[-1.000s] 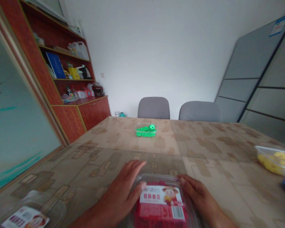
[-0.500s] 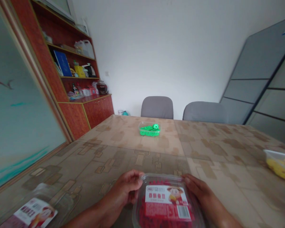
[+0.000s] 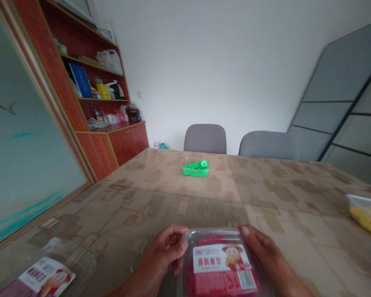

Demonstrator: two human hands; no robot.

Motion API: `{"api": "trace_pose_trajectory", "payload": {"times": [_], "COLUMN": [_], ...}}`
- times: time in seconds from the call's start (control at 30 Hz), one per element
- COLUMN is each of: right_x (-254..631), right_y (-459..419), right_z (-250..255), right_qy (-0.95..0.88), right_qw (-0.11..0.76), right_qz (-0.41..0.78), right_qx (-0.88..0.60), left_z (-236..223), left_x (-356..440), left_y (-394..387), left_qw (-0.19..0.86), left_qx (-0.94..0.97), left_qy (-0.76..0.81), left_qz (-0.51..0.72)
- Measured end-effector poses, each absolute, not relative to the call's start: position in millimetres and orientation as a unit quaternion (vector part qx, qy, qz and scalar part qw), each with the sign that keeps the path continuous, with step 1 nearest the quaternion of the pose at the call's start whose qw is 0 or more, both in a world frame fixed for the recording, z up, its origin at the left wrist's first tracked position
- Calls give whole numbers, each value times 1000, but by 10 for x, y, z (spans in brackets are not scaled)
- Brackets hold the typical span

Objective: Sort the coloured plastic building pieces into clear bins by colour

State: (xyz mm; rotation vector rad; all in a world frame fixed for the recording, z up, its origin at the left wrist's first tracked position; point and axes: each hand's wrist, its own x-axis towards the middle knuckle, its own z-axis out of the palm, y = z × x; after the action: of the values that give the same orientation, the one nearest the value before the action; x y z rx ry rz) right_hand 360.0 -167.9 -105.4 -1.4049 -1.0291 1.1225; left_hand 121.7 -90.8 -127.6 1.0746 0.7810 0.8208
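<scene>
A clear plastic box (image 3: 222,268) with a red and white label and red contents sits at the table's near edge. My left hand (image 3: 165,253) has its fingers curled on the box's far left corner. Along the box's right side, my right hand (image 3: 262,251) rests with its fingers together, gripping it. The box's lid is down.
A clear lid with a similar label (image 3: 46,276) lies at the near left. A box of green pieces (image 3: 195,167) stands mid-table, a box of yellow pieces (image 3: 366,212) at the right edge. Two grey chairs (image 3: 205,139) stand behind the table (image 3: 266,194). A wooden shelf unit (image 3: 92,99) fills the left.
My left hand went from lying flat over the box's corner to a curled grip on it. The box has come slightly nearer to me.
</scene>
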Motion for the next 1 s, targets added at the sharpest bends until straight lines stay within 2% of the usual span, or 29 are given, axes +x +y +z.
{"api": "trace_pose_trajectory", "payload": {"times": [0.17,0.37,0.77,1.0], "right_x": [3595,3574,3522,3496], "right_y": [-1761,-1809,-1897,-1959], "right_z": [-898,-899,-739,-656], "right_qy": [-426,-334,-370,-342], "right_qw": [530,578,540,553], "right_qz": [467,488,456,489], "right_qx": [-565,-563,-602,-581], "left_z": [-1042,-948,-979,-1080], "left_x": [1193,1180,1181,1191], "left_y": [-1037,-1091,-1061,-1042], "left_qw": [702,708,719,739], "left_qx": [516,523,524,493], "left_qy": [307,300,295,288], "left_qz": [383,367,348,359]}}
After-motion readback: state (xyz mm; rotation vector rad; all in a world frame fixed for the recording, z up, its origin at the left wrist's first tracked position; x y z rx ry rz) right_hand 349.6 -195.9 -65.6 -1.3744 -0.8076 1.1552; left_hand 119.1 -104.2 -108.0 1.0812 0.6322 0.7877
